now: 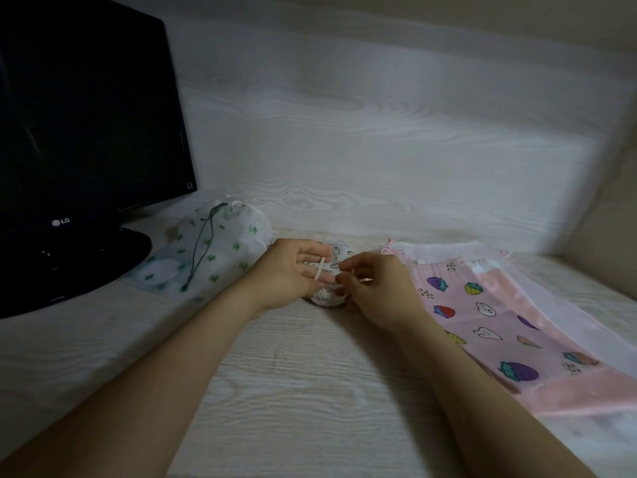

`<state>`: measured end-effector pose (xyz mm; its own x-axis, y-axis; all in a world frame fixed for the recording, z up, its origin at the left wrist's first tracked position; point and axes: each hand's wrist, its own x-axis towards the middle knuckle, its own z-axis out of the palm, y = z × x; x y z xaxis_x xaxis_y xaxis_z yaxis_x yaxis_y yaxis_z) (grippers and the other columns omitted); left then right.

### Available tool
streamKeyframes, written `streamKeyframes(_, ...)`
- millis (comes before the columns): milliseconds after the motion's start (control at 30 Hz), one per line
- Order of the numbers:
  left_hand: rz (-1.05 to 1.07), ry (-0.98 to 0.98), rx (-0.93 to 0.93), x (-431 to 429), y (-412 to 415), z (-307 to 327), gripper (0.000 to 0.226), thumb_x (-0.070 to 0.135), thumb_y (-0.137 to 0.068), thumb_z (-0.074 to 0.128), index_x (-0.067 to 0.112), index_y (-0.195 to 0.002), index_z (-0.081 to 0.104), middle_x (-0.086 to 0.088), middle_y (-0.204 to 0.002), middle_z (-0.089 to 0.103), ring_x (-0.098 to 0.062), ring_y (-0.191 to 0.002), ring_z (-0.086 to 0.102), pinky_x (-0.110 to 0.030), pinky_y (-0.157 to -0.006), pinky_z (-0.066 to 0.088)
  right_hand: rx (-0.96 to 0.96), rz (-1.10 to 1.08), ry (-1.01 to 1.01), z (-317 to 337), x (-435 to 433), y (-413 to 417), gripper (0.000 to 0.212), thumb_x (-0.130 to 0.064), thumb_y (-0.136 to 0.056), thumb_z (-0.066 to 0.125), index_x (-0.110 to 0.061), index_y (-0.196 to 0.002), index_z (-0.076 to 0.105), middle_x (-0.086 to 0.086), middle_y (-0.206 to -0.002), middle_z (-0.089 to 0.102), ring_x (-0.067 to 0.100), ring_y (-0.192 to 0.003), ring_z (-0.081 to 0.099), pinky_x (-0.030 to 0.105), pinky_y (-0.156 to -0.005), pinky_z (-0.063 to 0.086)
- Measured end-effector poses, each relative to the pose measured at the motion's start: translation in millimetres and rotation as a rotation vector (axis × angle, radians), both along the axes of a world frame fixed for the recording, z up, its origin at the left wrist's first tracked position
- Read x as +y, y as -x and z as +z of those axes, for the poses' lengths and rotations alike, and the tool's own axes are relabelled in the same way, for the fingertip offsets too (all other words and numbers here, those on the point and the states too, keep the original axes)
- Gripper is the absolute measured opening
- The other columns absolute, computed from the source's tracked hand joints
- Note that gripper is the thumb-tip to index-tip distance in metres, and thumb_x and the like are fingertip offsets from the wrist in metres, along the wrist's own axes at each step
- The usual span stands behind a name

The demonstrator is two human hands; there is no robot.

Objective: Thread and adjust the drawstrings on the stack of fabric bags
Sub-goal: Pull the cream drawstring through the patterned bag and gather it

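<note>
The left hand (289, 274) grips the small printed bag (339, 251) while the right hand (375, 288) pinches its white drawstring (320, 269).

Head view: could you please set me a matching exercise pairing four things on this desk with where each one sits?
Things
1. monitor
2. green-print bag
3. small white bag
4. pink fruit-print bag

Places
A. lying flat, to the right of the right hand
B. held between the left hand and the right hand
C. standing at the far left
D. lying beside the monitor's base

Pairs: 1-C, 2-D, 3-B, 4-A
</note>
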<state>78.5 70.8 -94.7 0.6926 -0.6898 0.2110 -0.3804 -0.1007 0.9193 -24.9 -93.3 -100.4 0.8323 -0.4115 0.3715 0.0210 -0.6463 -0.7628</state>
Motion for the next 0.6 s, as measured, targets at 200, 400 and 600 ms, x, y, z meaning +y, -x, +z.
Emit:
streamKeyframes(200,0.028,-0.083,-0.049,-1,1,-1,0.053,0.007,-0.085,0.087,0.02,-0.133,0.07,0.003,-0.132,0.068,-0.005,-0.107,0.073,-0.025,-0.093,0.06,0.018,-0.018,-0.197,1,1,1,0.023,0.005,-0.1,0.05,-0.005,-0.108,0.07,0.011,-0.093,0.077,0.027,-0.07,0.077,0.05,-0.066,0.065)
streamKeyframes(400,0.041,0.022,-0.013,0,4,3,0.053,-0.007,-0.088,0.079,0.016,-0.134,0.068,0.004,-0.134,0.068,-0.002,-0.098,0.076,-0.017,-0.084,0.059,-0.055,-0.005,-0.297,6,5,2,0.018,-0.013,-0.105,0.056,-0.006,-0.107,0.072,0.01,-0.091,0.077,0.033,-0.071,0.076,0.055,-0.065,0.064)
streamKeyframes(600,-0.003,0.024,0.114,0,8,7,0.061,-0.022,-0.086,0.065,0.015,-0.134,0.067,0.0,-0.126,0.074,-0.013,-0.1,0.078,-0.023,-0.083,0.062,-0.188,0.003,-0.403,12,3,4,0.03,0.001,-0.1,0.048,-0.011,-0.104,0.075,0.008,-0.089,0.079,0.027,-0.083,0.077,0.04,-0.069,0.062)
